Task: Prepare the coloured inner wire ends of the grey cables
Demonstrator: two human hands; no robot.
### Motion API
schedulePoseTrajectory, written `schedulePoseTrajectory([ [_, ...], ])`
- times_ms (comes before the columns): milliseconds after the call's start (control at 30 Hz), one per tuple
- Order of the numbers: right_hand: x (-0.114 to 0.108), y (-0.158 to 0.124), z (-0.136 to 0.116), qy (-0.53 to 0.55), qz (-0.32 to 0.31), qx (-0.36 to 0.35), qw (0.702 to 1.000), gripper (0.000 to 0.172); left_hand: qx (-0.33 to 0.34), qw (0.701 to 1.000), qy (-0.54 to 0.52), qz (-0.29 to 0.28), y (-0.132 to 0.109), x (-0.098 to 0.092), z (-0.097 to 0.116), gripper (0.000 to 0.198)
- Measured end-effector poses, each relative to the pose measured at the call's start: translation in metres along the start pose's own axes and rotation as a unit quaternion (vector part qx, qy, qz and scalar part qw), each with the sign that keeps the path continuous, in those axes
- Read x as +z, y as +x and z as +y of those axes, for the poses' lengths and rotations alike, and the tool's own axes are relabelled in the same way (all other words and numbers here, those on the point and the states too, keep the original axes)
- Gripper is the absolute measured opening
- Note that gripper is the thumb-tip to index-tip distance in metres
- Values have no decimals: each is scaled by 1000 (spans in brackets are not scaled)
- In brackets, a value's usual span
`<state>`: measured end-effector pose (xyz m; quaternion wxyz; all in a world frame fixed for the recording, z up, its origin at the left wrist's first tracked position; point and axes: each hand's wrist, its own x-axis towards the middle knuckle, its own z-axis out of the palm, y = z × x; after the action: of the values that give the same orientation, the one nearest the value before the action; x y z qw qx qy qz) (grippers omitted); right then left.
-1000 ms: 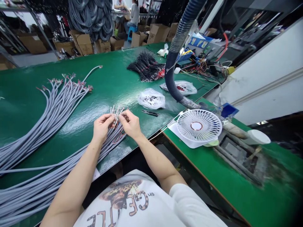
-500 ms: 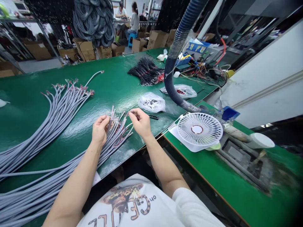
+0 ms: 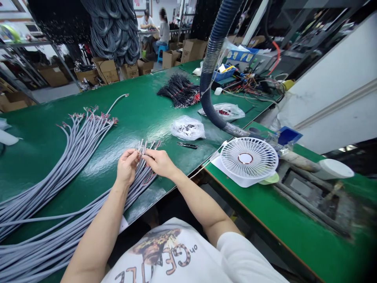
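My left hand [image 3: 128, 165] is closed, thumb and fingertips pinching the end of a grey cable. Right beside it, my right hand [image 3: 159, 162] pinches at the same cable end, its fingertips nearly touching the left ones. What exactly lies between the right fingertips is too small to make out. Below both hands runs a bundle of grey cables [image 3: 97, 205], with stripped ends and thin red and white wires showing around my fingers. A second bundle of grey cables [image 3: 73, 157] lies to the left, its reddish wire ends fanned out toward the back.
Beyond my right hand lie black-handled tweezers or pliers [image 3: 187, 145] and a plastic bag of small parts [image 3: 187, 129]. A pile of black wires [image 3: 178, 90] sits farther back. A ribbed hose [image 3: 207, 78] hangs over the table. At right stands a white fan [image 3: 249, 162].
My right hand has moved left and in toward my left hand; the two now meet at the cable end. The camera view has shifted slightly.
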<state>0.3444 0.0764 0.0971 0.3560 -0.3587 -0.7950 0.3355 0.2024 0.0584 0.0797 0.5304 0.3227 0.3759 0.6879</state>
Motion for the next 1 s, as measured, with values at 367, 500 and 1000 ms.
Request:
schedulePoseTrajectory([
  [367,-22,-18,2,-26,-78,-38,996,22,-75,985,-101,-117,-15,9,25,24],
  [500,-26,-17,9,-163,-79,-16,983,21,-72,985,-67,-139,-23,12,27,23],
  [1000,-50,-1,76,-320,-46,140,936,28,-38,988,-118,-97,-26,13,18,21],
])
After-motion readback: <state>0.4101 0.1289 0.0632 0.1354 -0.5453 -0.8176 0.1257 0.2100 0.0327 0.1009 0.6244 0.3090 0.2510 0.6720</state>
